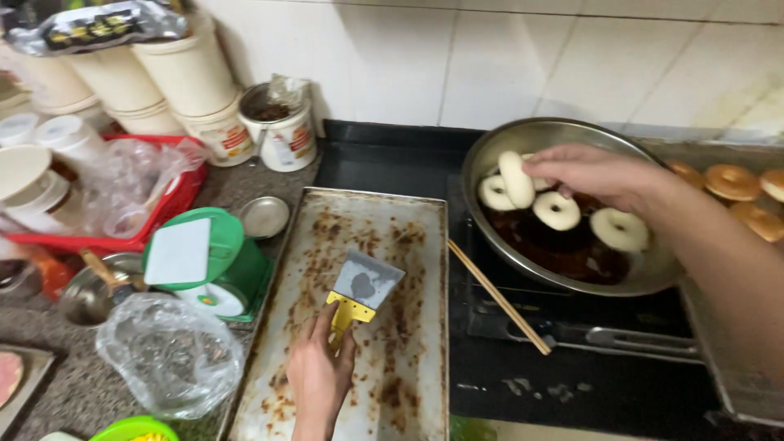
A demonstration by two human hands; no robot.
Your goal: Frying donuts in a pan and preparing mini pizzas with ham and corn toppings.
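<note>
Scraper [360, 292] w/ yellow handle clamped in left hand [320, 371] grip, blade pointing up-right on greasy tray [269, 343]. Right hand [592, 173] pinches raw dough ring [516, 179] upright, just over oil in pan [653, 273]; three rings float below-right of grip.

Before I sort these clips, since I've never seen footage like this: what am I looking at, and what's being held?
This is one picture from a camera worn on a person's head, looking down at their own two bare hands in a kitchen. The left hand grips a yellow-handled scraper resting on a stained metal baking tray. The right hand holds a pale raw dough ring over a metal pan of dark oil, where other rings float. Browned rings lie at the right edge. Long chopsticks rest on the black stove; a green scale and white tubs stand to the left.
</note>
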